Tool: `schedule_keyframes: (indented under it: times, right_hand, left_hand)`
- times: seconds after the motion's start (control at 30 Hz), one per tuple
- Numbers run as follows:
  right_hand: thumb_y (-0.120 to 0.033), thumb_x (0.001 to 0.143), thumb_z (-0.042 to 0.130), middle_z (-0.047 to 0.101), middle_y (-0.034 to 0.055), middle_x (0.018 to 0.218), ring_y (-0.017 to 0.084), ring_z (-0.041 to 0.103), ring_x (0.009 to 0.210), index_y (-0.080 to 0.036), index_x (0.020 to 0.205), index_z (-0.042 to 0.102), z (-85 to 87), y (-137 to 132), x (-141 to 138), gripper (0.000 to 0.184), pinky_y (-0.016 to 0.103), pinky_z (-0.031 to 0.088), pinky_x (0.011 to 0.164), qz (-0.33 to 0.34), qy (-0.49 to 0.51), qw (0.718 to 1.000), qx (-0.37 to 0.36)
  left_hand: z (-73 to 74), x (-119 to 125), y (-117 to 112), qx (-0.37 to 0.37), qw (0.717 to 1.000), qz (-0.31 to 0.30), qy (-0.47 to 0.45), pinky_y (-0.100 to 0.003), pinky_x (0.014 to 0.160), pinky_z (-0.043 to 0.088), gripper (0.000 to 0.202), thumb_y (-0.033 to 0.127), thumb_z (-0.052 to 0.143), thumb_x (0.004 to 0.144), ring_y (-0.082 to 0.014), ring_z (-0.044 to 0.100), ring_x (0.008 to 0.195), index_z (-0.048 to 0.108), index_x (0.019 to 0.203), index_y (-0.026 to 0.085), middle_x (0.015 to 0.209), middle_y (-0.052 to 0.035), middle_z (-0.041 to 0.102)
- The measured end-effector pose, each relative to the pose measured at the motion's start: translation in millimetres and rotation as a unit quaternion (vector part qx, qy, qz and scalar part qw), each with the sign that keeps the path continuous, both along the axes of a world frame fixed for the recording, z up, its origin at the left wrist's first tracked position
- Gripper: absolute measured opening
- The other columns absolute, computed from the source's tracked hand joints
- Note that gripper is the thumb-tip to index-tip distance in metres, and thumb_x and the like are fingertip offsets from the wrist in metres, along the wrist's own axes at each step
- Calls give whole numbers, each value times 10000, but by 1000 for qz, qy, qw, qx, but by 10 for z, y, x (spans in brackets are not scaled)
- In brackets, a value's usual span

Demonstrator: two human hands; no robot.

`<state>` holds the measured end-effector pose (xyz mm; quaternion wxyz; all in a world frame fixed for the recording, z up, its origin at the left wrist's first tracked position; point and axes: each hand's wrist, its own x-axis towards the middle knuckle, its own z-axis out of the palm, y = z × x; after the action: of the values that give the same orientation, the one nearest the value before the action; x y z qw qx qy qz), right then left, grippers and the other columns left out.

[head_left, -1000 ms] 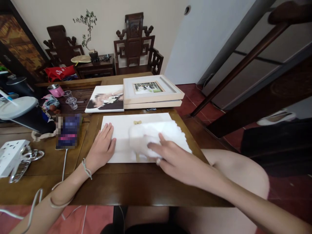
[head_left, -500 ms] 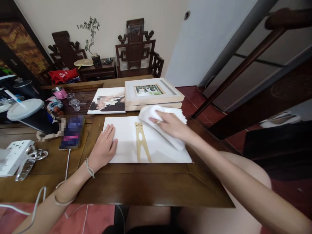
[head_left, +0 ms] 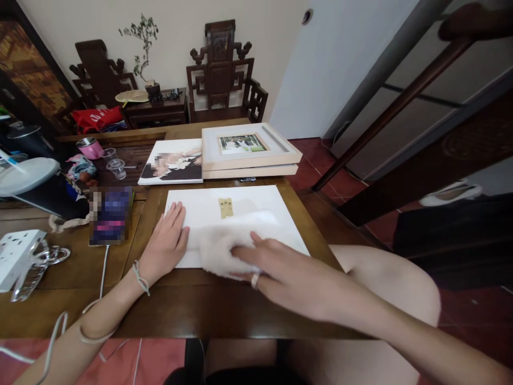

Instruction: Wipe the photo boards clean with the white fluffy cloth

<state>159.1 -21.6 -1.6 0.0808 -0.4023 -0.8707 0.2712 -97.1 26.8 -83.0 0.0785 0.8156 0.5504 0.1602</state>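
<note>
A white rectangular panel [head_left: 256,200] lies flat on the wooden table [head_left: 180,305], with a small gold stand piece [head_left: 225,207] on it. My left hand [head_left: 165,245] rests flat on the panel's left edge, fingers stretched out. My right hand [head_left: 268,264] presses a white cloth [head_left: 224,243] onto the panel's near edge, fingers laid over it. The cloth is blurred by motion and covers most of the gold piece.
Behind the panel lie a stacked pale wooden picture frame [head_left: 248,149] and a photo print [head_left: 172,163]. To the left are a phone [head_left: 111,215], a white power strip [head_left: 14,256], cups [head_left: 116,166] and clutter. Carved chairs [head_left: 220,75] stand at the wall.
My right hand swept the cloth from the panel's far right corner back to its near edge, covering most of the gold piece. My left hand stayed put.
</note>
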Motion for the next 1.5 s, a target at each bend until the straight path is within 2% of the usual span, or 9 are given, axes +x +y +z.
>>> schedule_keyframes:
  times: [0.1,0.2,0.33,0.6,0.73,0.9,1.03,1.27,1.5]
  right_hand:
    - [-39,792,420,692,79,902,267,648,938,-179,1087,600,-88,378,-87,373,370,505,779,-35,-26,997,59]
    - [8,790,409,656,163,1102,323,538,1169,-117,1102,582,-232,670,-318,377,518,404,958,-52,-42,989,131]
    - [-2,801,439,509,214,1341,386,274,1380,-123,1185,556,-369,554,-562,419,686,185,1053,-9,-85,979,186]
    - [-82,791,460,630,87,1072,273,545,1126,-199,994,570,-52,-181,-260,259,540,346,1031,105,-4,993,53]
    - [-57,800,427,660,53,892,232,613,898,-201,1011,576,73,163,-210,295,409,450,890,37,-26,999,14]
    - [-16,815,389,663,139,969,311,573,1063,-120,1119,557,-127,722,-548,363,592,317,1000,-25,-92,989,113]
    - [14,797,407,524,222,1309,387,345,1322,-102,1196,538,-247,562,-748,436,673,199,1044,11,-103,984,144]
    - [-26,748,435,640,72,920,251,590,897,-182,905,576,113,88,-383,262,469,438,882,141,-61,988,23]
    - [-44,792,397,631,62,765,231,612,791,-174,959,576,3,603,-410,277,367,454,772,-17,-65,995,77]
  left_hand:
    - [-9,-7,2,5,1000,-4,-6,-503,1155,235,531,339,290,974,-270,216,1444,337,1437,85,1537,-177,301]
    - [-20,-15,9,6,1000,-9,-11,-504,1154,241,521,333,279,977,-270,223,1443,346,1434,91,1533,-176,312]
    - [-33,-17,13,6,1000,-6,-16,-514,1155,240,526,311,268,973,-279,219,1444,346,1431,64,1530,-191,309]
    - [-31,-6,-3,12,1000,-3,-1,-478,1169,221,521,296,271,973,-257,213,1447,341,1430,57,1533,-183,307]
    - [-38,2,2,13,1000,-1,2,-498,1158,237,522,300,273,974,-267,221,1444,345,1427,51,1529,-189,312]
    - [-26,-5,10,4,1000,-3,-7,-508,1157,234,522,308,275,973,-275,220,1444,358,1423,56,1525,-194,318]
    - [-28,-46,6,-2,999,-19,-31,-517,1158,231,556,233,351,919,-272,204,1448,305,1456,98,1537,-179,299]
    - [-34,-30,2,-1,1000,-13,-17,-511,1157,226,527,213,301,934,-265,188,1453,315,1444,82,1541,-187,286]
    - [-27,11,-4,0,999,2,-40,-510,1159,221,522,286,292,954,-271,219,1445,367,1424,70,1529,-179,318]
